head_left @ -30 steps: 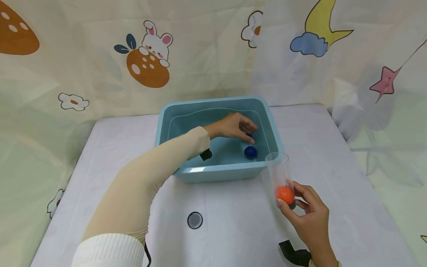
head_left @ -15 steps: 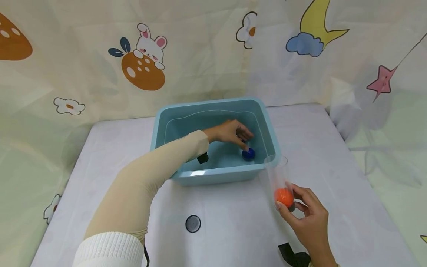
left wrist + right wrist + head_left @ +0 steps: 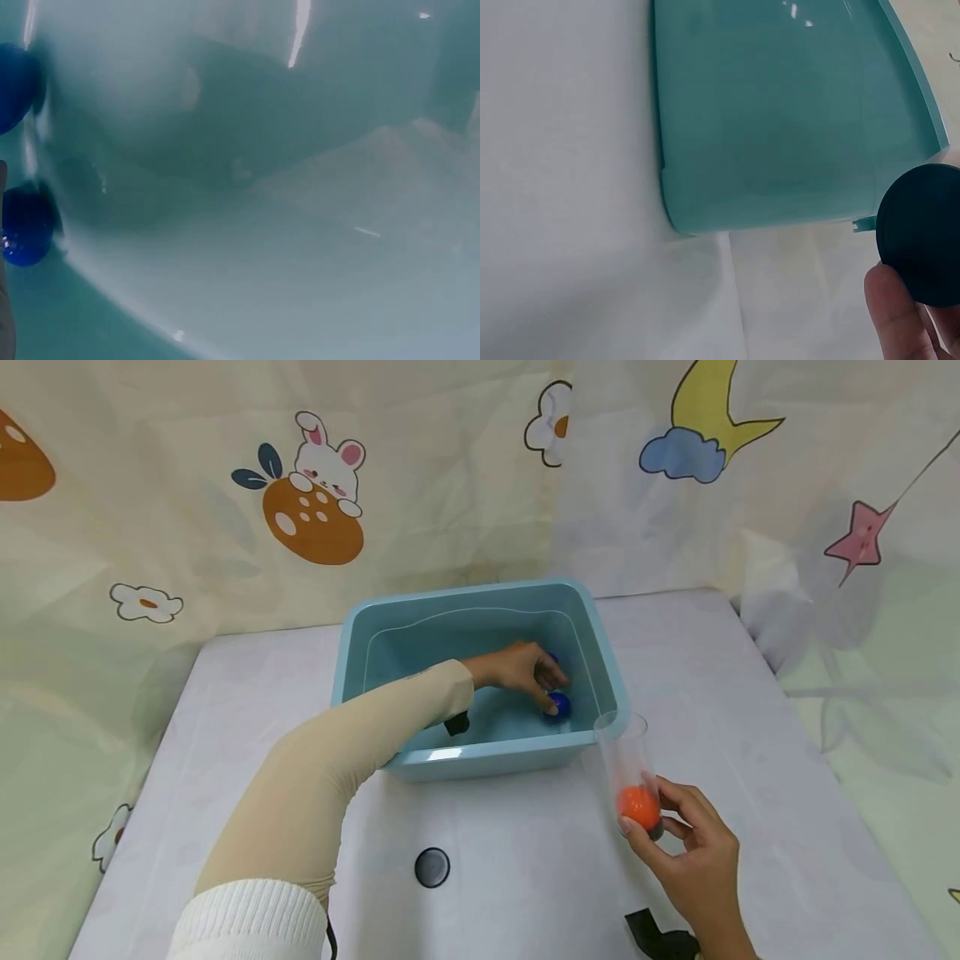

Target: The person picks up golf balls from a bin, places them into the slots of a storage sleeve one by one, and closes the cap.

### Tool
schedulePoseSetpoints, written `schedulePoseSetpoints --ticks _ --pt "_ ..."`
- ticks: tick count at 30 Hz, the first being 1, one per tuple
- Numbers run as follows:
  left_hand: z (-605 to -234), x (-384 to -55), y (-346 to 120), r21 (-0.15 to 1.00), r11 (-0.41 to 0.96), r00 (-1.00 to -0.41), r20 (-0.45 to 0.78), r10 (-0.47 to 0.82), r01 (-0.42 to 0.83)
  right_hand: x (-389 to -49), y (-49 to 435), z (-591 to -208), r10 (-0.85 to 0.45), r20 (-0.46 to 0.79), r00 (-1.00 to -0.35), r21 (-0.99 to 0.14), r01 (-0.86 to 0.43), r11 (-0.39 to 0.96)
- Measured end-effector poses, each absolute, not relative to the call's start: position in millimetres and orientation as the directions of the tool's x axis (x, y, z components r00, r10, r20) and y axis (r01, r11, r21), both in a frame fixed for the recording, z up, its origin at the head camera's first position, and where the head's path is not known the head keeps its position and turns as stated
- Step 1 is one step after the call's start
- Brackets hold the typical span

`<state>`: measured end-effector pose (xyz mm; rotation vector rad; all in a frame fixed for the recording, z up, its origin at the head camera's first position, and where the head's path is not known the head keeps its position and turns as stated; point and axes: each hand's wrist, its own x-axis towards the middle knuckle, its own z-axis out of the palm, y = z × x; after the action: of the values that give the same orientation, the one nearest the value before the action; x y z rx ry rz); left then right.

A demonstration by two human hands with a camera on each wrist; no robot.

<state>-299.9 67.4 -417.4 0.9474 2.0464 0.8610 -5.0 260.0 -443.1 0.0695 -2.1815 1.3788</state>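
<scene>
Inside the light blue plastic tub (image 3: 487, 752), my left hand (image 3: 525, 670) reaches down, its thumb overlapping a blue ball (image 3: 557, 706) and the bent fingers just behind it. A second blue ball (image 3: 553, 657) shows partly beyond the fingers. In the left wrist view, both blue balls sit by the tub wall, the lower ball (image 3: 27, 226) beside a finger at the frame edge. My right hand (image 3: 693, 839) grips the lower end of a clear tube (image 3: 622, 752) between thumb and fingers. An orange ball (image 3: 639, 807) lies inside it, above a dark round base (image 3: 922, 232).
A small round black-rimmed cap (image 3: 432, 867) lies on the white-covered table (image 3: 510, 860), in front of the tub. The tube's upper end overlaps the tub's right front corner in the head view. A printed fabric wall (image 3: 465, 485) stands behind the tub.
My left hand has come down and nearer in the tub, its thumb now over the near blue ball. The right hand keeps the tube in place. The head view has shifted slightly.
</scene>
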Motion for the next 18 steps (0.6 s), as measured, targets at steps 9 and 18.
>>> schedulePoseSetpoints --ticks 9,18 --pt "-421 -295 69 0.722 0.578 -0.489 -0.373 0.788 0.381 -5 261 -449 0.216 0.504 -0.836 -0.816 -0.379 0.435" --pt "-430 -296 74 0.714 0.564 -0.505 -0.334 0.796 0.416 -4 261 -450 0.207 0.508 -0.836 -0.807 -0.378 0.454"
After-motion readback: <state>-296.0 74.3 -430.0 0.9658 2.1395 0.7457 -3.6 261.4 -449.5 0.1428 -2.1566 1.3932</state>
